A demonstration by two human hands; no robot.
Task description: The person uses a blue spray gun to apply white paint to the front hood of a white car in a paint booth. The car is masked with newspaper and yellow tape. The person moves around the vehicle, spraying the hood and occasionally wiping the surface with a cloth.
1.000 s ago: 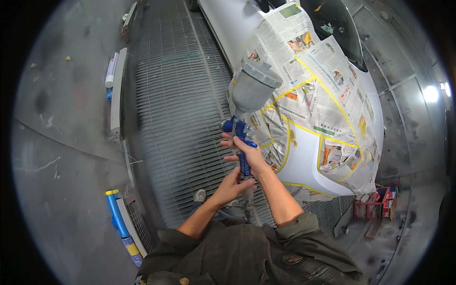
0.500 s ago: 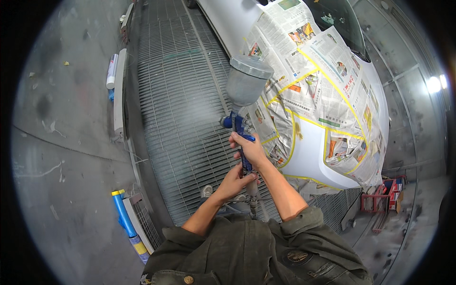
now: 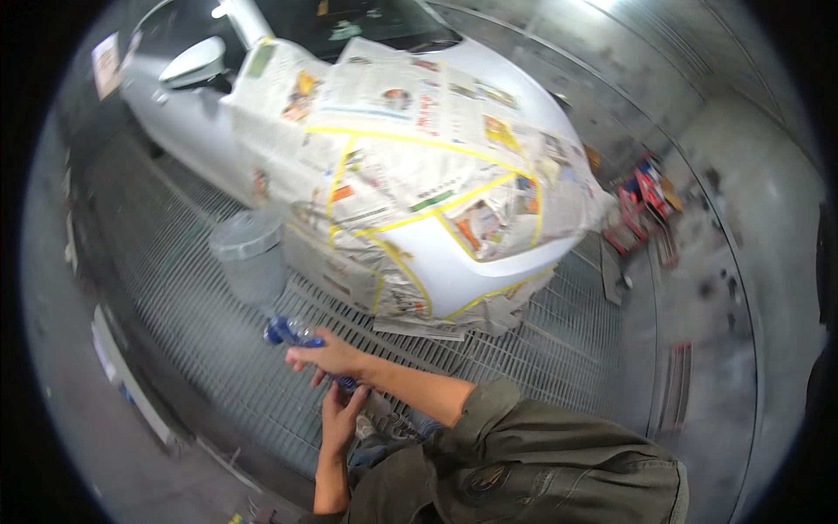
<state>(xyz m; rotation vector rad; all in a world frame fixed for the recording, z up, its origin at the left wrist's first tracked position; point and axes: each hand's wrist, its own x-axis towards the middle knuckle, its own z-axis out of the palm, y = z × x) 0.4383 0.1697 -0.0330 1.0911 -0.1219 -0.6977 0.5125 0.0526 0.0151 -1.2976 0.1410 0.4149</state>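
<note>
A spray gun point(image 3: 297, 333) with a blue metal body and a grey cup point(image 3: 250, 255) on top points left, over the floor grating. My right hand point(image 3: 330, 356) is wrapped round its handle, just under the body. Lower down, my left hand point(image 3: 341, 412) closes on the bottom end of the handle. A faint pale haze hangs left of the nozzle. Beyond the gun stands a white car point(image 3: 428, 249), its front corner mostly covered with newspaper point(image 3: 384, 105) and yellow masking tape point(image 3: 419, 146). A bare white patch of bumper shows between the taped edges.
Slatted metal grating point(image 3: 183, 271) runs under the car and my feet. A red rack point(image 3: 627, 225) with red boxes stands at the right by the grey wall point(image 3: 751, 175). A ledge point(image 3: 131, 380) runs along the left. The car's mirror point(image 3: 196, 63) sticks out at the far left.
My view has swung right, so the car now sits further left and more of the right wall shows. Both hands keep their hold on the spray gun, which appears lower and further left.
</note>
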